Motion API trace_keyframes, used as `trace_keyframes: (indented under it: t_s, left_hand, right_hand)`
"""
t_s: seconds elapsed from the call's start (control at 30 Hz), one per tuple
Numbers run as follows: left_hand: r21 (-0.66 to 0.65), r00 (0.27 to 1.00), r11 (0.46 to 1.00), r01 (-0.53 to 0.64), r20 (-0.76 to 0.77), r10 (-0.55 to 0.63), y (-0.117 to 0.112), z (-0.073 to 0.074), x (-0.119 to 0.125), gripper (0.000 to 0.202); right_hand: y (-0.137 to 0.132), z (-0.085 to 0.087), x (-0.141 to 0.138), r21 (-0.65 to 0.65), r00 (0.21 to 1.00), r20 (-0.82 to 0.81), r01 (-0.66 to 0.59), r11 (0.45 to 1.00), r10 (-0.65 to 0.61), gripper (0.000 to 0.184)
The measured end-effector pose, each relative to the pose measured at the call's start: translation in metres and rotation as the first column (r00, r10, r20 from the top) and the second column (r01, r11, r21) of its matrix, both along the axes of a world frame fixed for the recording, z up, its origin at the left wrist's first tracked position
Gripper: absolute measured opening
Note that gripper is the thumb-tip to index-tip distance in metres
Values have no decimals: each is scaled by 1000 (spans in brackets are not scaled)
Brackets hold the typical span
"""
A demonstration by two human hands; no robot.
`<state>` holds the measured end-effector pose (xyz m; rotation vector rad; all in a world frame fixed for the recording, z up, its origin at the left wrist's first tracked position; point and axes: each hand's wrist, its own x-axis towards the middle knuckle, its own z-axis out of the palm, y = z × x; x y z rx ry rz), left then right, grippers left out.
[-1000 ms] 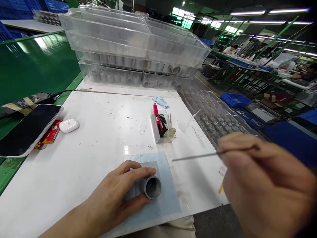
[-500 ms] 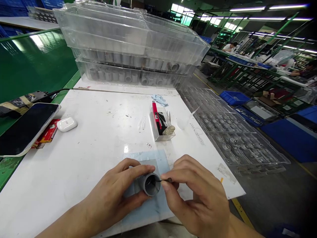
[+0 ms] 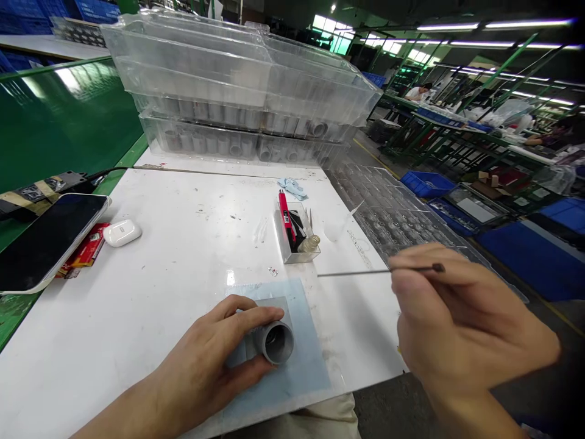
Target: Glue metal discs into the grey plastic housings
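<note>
My left hand [image 3: 223,347] is closed around a short grey cylinder [image 3: 286,356], which lies on its side with its open end turned towards me. Some parts show dimly inside its bore. Under it lies a light blue cloth [image 3: 306,347] on the white table. To the right, my right hand [image 3: 461,311] pinches a thin dark rod [image 3: 354,274] with a small dark knob at its right end. The rod points left, level and clear of the cylinder. The right hand is slightly blurred.
Beyond the cloth stands a small clear box [image 3: 301,256] holding a red-handled tool [image 3: 286,216]. A phone [image 3: 50,241] and white earbud case [image 3: 122,232] lie left. Stacked clear trays [image 3: 196,67] fill the back; more clear trays [image 3: 402,219] sit right of the table.
My right hand has drawn the rod out of the cylinder and moved up and to the right. My left hand keeps hold of the cylinder in nearly the same spot.
</note>
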<state>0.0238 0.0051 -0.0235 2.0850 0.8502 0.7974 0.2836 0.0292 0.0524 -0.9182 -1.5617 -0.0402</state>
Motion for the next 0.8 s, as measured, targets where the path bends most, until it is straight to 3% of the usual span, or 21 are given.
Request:
trace_keyframes:
  t_s: [0.07, 0.17, 0.47, 0.6, 0.7, 0.8]
  left_hand:
    - [-7, 1000, 1000, -2, 0, 2, 0, 0, 0, 59]
    - [-19, 1000, 1000, -8, -17, 7, 0, 0, 0, 59]
    - [-6, 1000, 1000, -10, 0, 10, 1, 1, 1, 56]
    - [4, 999, 999, -35, 40, 35, 1, -1, 2, 56]
    - [-46, 993, 992, -115, 31, 117, 1, 0, 1, 54]
    - [-137, 973, 967, -216, -115, 201, 3, 9, -5, 57]
  right_hand:
    - [14, -1, 4, 63, 997, 1, 74, 995, -74, 19]
    - [28, -4, 10, 16, 993, 47, 108, 994, -109, 10]
    - [52, -16, 10, -56, 970, 190, 163, 985, -149, 6]
    - [53, -29, 14, -260, 946, 312, 175, 950, -89, 5]
    - [44, -44, 21, -433, 969, 212, 207, 877, -124, 12]
    - [34, -57, 26, -521, 977, 101, 212, 827, -187, 19]
